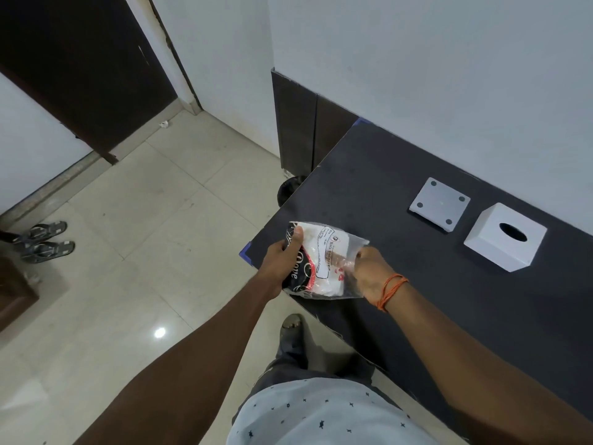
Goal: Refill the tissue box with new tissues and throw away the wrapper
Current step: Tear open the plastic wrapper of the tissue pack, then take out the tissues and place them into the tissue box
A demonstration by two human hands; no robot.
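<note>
A pack of white tissues in a clear plastic wrapper (324, 261) with black and red print sits at the near left corner of the dark table (385, 175). My left hand (282, 261) grips the pack's left side. My right hand (369, 274) has its fingers pushed inside the wrapper's open right end, against the tissues. The white tissue box cover (503, 239) with an oval slot stands upright to the right. Its flat grey base plate (439, 203) lies apart, just left of the cover.
The table stands against a white wall. Below the table's left edge a dark round bin (288, 189) shows on the tiled floor. A pair of sandals (48, 242) lies far left, near a dark door (80, 69).
</note>
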